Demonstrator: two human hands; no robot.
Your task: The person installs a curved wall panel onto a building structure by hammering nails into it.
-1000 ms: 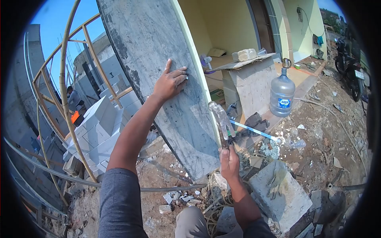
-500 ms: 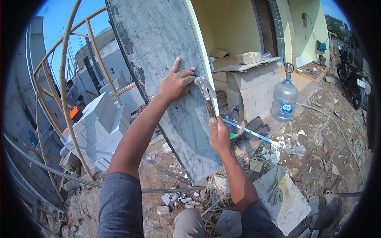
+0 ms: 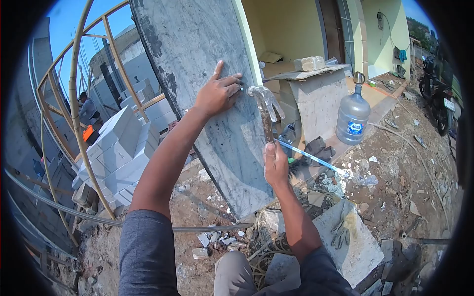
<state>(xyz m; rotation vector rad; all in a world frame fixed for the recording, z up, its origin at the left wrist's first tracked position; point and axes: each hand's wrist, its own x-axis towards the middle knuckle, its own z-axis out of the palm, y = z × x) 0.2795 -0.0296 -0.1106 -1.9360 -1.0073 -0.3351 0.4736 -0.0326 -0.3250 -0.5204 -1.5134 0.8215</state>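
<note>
Against the grey wall face (image 3: pixel 197 39) rests my left hand (image 3: pixel 217 94), its index finger pointing up and the other fingers bent toward the wall's right edge. Those fingertips look pinched by a small nail (image 3: pixel 241 89), which is hard to make out. My right hand (image 3: pixel 275 164) is wrapped round the lower handle of a claw hammer (image 3: pixel 266 111). The hammer's head is at the wall's edge, just right of the left fingertips, with its claw toward the right.
White blocks (image 3: pixel 116 148) are stacked left, behind a bamboo pole (image 3: pixel 74 93). A person (image 3: pixel 88 109) is further back. At right stand a water bottle (image 3: pixel 353 116) and a motorcycle (image 3: pixel 437 98). Rubble and a slab (image 3: pixel 358 246) lie below.
The hammer head has moved slightly to the right, away from my left fingertips, and tilted. The view has shifted a little.
</note>
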